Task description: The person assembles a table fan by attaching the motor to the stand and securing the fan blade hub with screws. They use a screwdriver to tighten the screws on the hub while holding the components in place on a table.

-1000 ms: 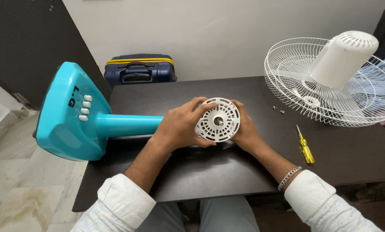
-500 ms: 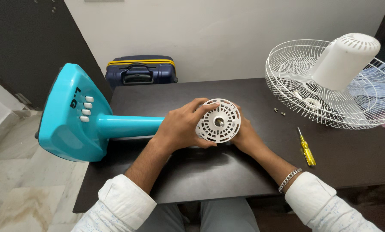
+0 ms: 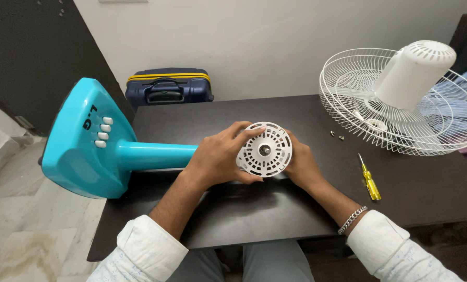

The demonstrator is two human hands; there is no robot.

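Observation:
A white round fan motor housing (image 3: 265,149) with a slotted face and a metal shaft hole at its middle rests on the dark table (image 3: 233,209). My left hand (image 3: 218,154) grips its left side, fingers curled over the top rim. On the right, my right hand (image 3: 301,164) wraps around the housing, mostly behind it. A teal fan stand (image 3: 95,143) lies on its side, its pole running under my left hand toward the housing.
A white wire fan guard (image 3: 358,104) with a white plastic motor cover (image 3: 413,68) on it sits at the table's far right. Two small screws (image 3: 337,136) and a yellow screwdriver (image 3: 369,180) lie right of my hands. A navy suitcase (image 3: 169,86) stands behind the table.
Both hands stay clasped on the housing. The view has shifted slightly; the housing looks turned a little within my grip.

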